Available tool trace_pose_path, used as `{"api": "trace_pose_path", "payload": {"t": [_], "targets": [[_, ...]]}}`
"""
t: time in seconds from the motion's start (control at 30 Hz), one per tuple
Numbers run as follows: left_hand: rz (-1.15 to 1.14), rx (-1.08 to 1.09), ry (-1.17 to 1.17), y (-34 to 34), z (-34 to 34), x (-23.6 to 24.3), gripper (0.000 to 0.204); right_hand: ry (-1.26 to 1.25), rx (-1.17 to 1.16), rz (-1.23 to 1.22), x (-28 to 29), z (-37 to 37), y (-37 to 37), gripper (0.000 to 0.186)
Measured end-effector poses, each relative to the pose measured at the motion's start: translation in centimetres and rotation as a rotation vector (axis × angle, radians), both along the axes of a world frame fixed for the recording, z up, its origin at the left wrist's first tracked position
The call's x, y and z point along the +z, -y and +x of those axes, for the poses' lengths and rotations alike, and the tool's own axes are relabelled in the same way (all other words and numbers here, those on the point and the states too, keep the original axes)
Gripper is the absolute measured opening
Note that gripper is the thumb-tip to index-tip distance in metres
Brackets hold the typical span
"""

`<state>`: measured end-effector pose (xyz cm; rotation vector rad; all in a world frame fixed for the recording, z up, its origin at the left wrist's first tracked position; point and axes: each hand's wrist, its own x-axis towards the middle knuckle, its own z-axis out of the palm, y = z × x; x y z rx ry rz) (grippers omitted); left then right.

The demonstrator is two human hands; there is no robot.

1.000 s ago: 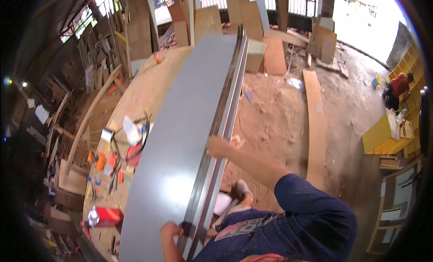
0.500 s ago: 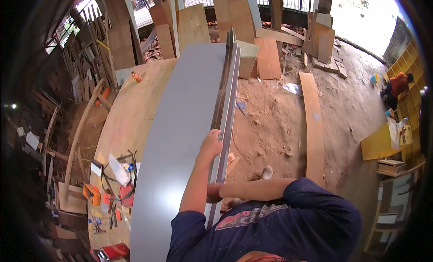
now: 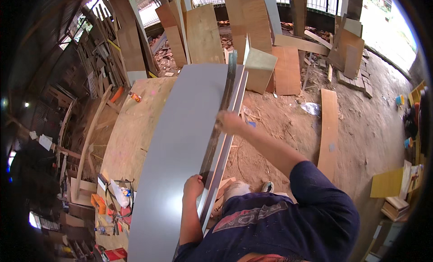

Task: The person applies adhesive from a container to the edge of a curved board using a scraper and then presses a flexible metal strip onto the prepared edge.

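A long grey panel (image 3: 173, 140) lies lengthwise in front of me. Along its right side runs a long dark straight bar (image 3: 227, 88), resting on the panel close to the edge. My left hand (image 3: 194, 186) is closed over the bar's near part, thumb side up. Farther along, my right hand (image 3: 228, 122) reaches across from the right, its fingers curled at the bar; it is slightly blurred, and what lies inside the fingers is hidden. Below the panel's right edge, pale and dark layered edges (image 3: 228, 140) show.
A plywood tabletop (image 3: 131, 131) lies to the left, with a small orange bottle (image 3: 135, 96) and a clutter of tools and a white bag (image 3: 119, 193). Boards (image 3: 203, 36) lean at the back. A long plank (image 3: 328, 131) lies on the dirt floor at right.
My right hand has moved from near my body to far along the bar. My left hand has come back toward me. The bar has shifted onto the panel's top, and the view has turned.
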<state>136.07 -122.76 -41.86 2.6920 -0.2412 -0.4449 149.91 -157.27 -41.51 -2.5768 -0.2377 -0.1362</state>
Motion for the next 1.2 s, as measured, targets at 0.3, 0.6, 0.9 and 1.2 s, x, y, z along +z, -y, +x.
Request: {"api": "trace_pose_path", "payload": {"t": [0.3,0.6,0.9,1.2], "targets": [[0.514,-0.427,-0.264,-0.7,7.1,-3.5,0.03,0.007,-0.049,-0.314,-2.0,16.5,12.6,0.048],[-0.063,-0.076,-0.008,16.9,24.7,4.4,0.027,-0.132,0.043,-0.046,-1.6,19.9,16.4,0.035],[-0.185,-0.306,0.21,38.3,36.2,2.6,0.041,-0.441,-0.191,0.755,-4.6,26.9,21.0,0.035],[-0.205,-0.078,0.263,41.1,36.6,1.1,0.048,-1.229,-0.152,1.652,-1.0,28.4,25.8,0.034]]}}
